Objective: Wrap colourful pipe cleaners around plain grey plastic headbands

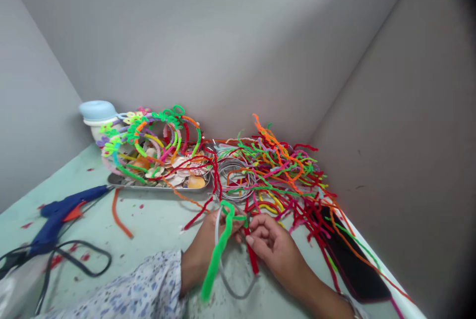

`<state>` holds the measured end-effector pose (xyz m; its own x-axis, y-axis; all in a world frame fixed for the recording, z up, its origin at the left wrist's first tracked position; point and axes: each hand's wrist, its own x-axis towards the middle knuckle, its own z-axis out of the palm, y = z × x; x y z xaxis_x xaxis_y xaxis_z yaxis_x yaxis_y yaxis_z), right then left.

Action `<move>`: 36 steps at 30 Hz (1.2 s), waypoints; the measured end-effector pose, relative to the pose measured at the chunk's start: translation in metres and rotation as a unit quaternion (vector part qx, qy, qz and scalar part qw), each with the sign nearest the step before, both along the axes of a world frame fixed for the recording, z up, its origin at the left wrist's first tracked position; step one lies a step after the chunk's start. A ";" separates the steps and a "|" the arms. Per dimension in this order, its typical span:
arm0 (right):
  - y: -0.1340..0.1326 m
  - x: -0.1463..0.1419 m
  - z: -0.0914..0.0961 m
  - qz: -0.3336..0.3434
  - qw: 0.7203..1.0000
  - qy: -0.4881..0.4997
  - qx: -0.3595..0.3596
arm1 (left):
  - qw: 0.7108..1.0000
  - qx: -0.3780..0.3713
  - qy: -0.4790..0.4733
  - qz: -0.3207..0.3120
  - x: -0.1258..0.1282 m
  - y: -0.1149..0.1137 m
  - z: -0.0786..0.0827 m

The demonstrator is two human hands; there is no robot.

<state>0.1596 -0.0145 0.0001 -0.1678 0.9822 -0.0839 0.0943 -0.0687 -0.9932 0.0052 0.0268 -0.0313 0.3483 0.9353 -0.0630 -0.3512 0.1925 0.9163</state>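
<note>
My left hand (203,242) is closed around a thin grey wire hoop (238,296) and a fuzzy green pipe cleaner (218,259). The green strand loops at the top, and its long tail hangs towards me. Red pipe cleaner (252,256) covers the right side of the hoop. There the curled fingers and thumb of my right hand (275,244) pinch the hoop, close to the green strand's short end. Fingers partly hide the exact grip points.
Behind my hands lie coiled grey wire (236,195) and a heap of coloured pipe cleaners (282,160). Decorated headbands (159,135) rest on a metal tray (178,189) of shells. A blue glue gun (55,217) with cord lies left; a dark phone (360,264) lies right.
</note>
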 end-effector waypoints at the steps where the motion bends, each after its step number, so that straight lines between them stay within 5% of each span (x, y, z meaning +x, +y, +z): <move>1: 0.000 0.000 0.000 0.001 1.000 0.003 -0.004 | 1.000 0.000 0.002 0.003 0.000 0.000 0.000; 11: 0.000 -0.001 -0.002 -0.008 0.999 -0.031 0.007 | 0.999 -0.024 0.041 0.002 0.003 -0.007 0.036; 18: -0.001 0.000 -0.003 -0.009 0.993 -0.096 0.061 | 0.998 -0.009 0.057 -0.015 0.003 -0.005 0.027; 27: -0.002 0.000 -0.002 0.021 0.986 -0.136 0.091 | 0.997 0.009 0.078 -0.019 0.003 -0.010 0.040; 36: -0.003 0.001 -0.004 0.035 0.987 -0.131 0.086 | 0.993 0.015 0.113 -0.006 0.004 -0.010 0.036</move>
<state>0.1608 -0.0177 -0.0041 -0.2304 0.9725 0.0344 0.3486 0.1155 -0.9301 0.0092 0.0163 0.0043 0.3387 0.9340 -0.1140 -0.1335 0.1676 0.9768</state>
